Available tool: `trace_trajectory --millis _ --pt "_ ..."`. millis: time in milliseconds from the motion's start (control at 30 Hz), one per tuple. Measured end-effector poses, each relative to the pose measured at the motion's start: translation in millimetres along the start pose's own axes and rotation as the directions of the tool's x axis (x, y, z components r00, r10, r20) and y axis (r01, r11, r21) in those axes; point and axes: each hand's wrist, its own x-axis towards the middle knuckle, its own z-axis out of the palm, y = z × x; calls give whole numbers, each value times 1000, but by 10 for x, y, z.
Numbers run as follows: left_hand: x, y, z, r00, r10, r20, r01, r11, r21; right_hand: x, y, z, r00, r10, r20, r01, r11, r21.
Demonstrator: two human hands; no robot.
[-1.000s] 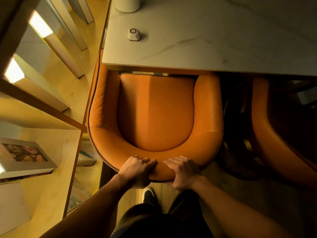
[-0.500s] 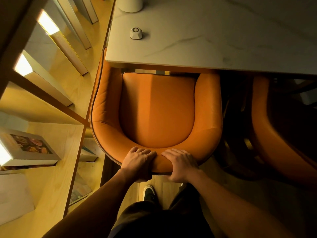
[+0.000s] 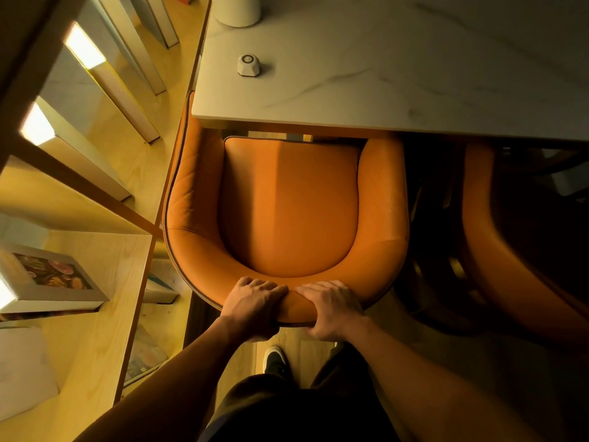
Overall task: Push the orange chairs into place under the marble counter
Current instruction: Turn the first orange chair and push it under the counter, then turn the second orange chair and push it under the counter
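Head view: the near chair (image 3: 288, 205) is seen from above, its seat facing the counter (image 3: 398, 74); the front edge of the seat and the tips of both armrests are covered by the counter's near edge, while most of the seat and the whole curved backrest are exposed on the person's side; the chair is therefore judged to be partly inserted, not seated home. The top of the backrest is gripped by both hands, side by side at its middle; the left hand (image 3: 251, 306) is curled over the rim with the thumb hidden behind it; the right hand (image 3: 331, 309) is likewise wrapped over the rim, fingers on the inner face. A second chair (image 3: 497, 237) is seen to the right, in shadow; only its left arm and part of its back are shown, and its front is lost under the counter; how far in it stands cannot be told. On the counter a small white puck (image 3: 248, 64) and the base of a white cylinder (image 3: 236, 9) are set near the left end, well clear of the edge. Remaining work is judged as follows: the near chair is to be pushed further forward; the second chair is then to be checked and, if required, pushed likewise.
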Motion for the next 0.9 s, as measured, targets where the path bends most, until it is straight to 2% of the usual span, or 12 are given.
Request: trace_trajectory --millis 300,600,767,900 --pt "-35 25 -72 1000 9 -4 -9 1000 -18 -55 -13 -50 1000 2 -17 -2 1000 10" --pt "-22 250 -183 993 -103 55 105 993 -49 -370 169 -14 984 29 -174 -4 990 141" --pt "182 727 -182 995 -87 45 91 991 -93 -683 625 -8 966 97 -238 -53 981 184" --pt "533 1247 -99 998 -55 -8 52 976 -214 -930 1056 -73 953 157 -260 -76 952 297"
